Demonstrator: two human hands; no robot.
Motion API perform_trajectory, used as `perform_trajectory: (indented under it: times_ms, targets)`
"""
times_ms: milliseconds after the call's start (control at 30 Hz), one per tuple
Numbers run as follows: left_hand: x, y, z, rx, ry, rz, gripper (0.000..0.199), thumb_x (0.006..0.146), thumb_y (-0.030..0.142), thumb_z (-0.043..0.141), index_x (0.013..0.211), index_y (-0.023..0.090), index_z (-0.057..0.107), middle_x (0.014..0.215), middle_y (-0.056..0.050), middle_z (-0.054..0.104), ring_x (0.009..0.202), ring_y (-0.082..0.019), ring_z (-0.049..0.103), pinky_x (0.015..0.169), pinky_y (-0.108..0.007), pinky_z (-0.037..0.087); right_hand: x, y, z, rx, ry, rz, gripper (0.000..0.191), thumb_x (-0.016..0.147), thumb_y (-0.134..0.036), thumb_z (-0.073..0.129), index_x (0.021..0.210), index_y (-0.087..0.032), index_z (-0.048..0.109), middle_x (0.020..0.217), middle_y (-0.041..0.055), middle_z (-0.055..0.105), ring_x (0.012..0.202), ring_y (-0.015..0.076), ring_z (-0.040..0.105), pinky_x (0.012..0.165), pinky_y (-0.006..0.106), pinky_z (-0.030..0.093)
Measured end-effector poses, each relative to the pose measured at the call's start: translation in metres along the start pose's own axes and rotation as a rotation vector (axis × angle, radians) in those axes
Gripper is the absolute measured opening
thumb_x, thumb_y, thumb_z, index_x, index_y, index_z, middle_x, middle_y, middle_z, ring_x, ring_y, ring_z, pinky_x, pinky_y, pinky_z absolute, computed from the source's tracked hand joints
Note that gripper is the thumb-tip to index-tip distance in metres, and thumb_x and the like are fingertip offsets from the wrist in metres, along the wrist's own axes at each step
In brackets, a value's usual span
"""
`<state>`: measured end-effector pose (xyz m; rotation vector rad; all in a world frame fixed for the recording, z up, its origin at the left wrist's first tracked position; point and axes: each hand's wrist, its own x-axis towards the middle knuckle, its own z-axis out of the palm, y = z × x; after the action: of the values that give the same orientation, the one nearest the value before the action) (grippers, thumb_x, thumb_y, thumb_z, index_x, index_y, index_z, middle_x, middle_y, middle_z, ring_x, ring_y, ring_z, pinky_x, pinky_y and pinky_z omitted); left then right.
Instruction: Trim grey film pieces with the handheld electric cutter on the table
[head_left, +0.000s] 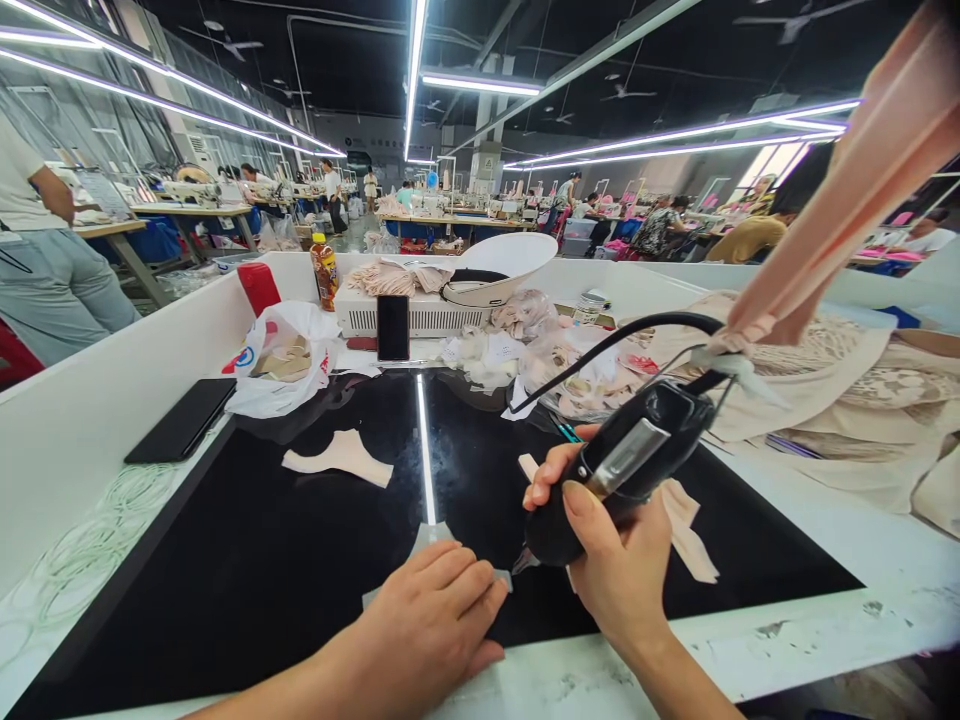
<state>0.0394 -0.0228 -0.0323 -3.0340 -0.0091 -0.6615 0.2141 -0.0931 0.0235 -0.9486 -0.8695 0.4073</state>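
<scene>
Black, glossy sheeting covered the middle of the white table, and on it, at the near edge, lay a grey piece, mostly hidden under the left hand. That hand was palm down, fingers together and nearly straight, pressing rather than gripping. The right hand was closed firmly around a black handheld tool, tilted so its pointed tip came down just beside the grey piece's right end; whether they touched, I could not tell. One cream cutout lay apart to the left, another beyond the right wrist.

The step in hand looked like lining up the tool with the pinned piece. The next move, I judged, called for a steady left palm and a small, controlled shift of the tip, clear of the nearby fingers.
</scene>
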Motion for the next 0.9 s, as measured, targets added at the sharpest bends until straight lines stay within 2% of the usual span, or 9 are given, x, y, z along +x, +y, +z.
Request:
perform_trajectory:
  times_ms: [167, 400, 700, 900]
  targets:
    - [-0.0033, -0.0001, 0.0053, -0.040, -0.027, -0.048, 0.040, 0.104, 0.042, 0.056, 0.129, 0.011, 0.058, 0.111, -0.006, 0.065, 0.102, -0.022, 0.060, 0.103, -0.037, 0.047, 0.0003, 0.0016, 0.0010, -0.014, 0.006, 0.006, 0.031, 0.093, -0.033, 0.076, 0.117, -0.031, 0.057, 0.088, -0.0036, 0.065, 0.067, 0.0140, 0.064, 0.067, 0.032, 0.055]
    - [-0.0022, 0.0014, 0.0033, -0.046, 0.004, -0.060, 0.040, 0.108, 0.042, 0.047, 0.127, 0.009, 0.059, 0.109, -0.008, 0.065, 0.098, -0.022, 0.059, 0.097, -0.036, 0.050, -0.0006, 0.0017, 0.0016, -0.027, 0.008, -0.001, 0.032, 0.091, -0.033, 0.076, 0.117, -0.031, 0.057, 0.087, -0.0033, 0.065, 0.065, 0.0144, 0.065, 0.065, 0.031, 0.056]
    - [-0.0054, 0.0019, 0.0068, -0.051, -0.034, -0.077, 0.040, 0.107, 0.043, 0.050, 0.129, 0.011, 0.058, 0.112, -0.008, 0.065, 0.101, -0.023, 0.059, 0.096, -0.038, 0.051, -0.0002, 0.0043, 0.0036, -0.051, -0.009, -0.013, 0.028, 0.094, -0.032, 0.072, 0.117, -0.030, 0.057, 0.086, -0.0030, 0.064, 0.065, 0.0147, 0.064, 0.064, 0.032, 0.056]
    - [-0.0054, 0.0015, 0.0079, -0.062, -0.009, -0.080, 0.042, 0.104, 0.044, 0.057, 0.128, 0.010, 0.058, 0.111, -0.007, 0.065, 0.099, -0.023, 0.059, 0.094, -0.037, 0.050, -0.0041, 0.0004, -0.0001, -0.015, -0.013, 0.005, 0.028, 0.095, -0.032, 0.073, 0.118, -0.030, 0.057, 0.087, -0.0028, 0.063, 0.066, 0.0143, 0.064, 0.066, 0.032, 0.057]
